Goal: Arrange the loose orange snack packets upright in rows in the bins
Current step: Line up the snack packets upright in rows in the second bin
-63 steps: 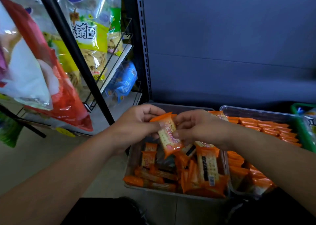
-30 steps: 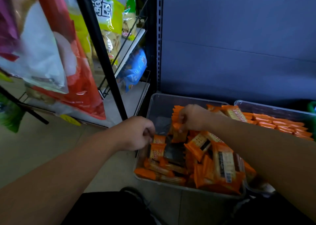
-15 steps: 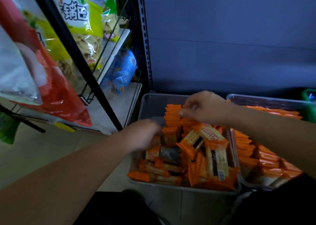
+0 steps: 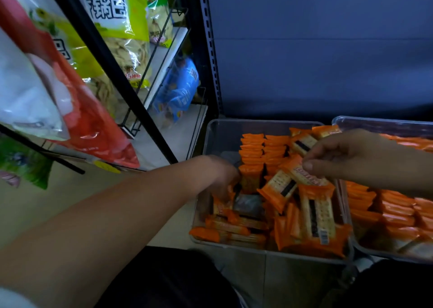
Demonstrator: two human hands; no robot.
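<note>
Now the right hand (image 4: 351, 157) pinches a flat, glossy orange packet (image 4: 307, 179).

Reference: left bin (image 4: 212, 141). Inside, far part: upright rows (image 4: 253, 148); near part: loose packets (image 4: 316, 216) (heaped, overlapping). Right bin (image 4: 375, 122) just beside, right. Wire rack (image 4: 164, 57) left. Back panel (image 4: 316, 50) behind. Left hand (image 4: 220, 174) inside, left side; right hand (image 4: 339, 157) over right side.

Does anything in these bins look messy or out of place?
Yes. In the left bin, only the back holds upright rows; the front is a jumble of loose packets lying flat and tilted.
</note>
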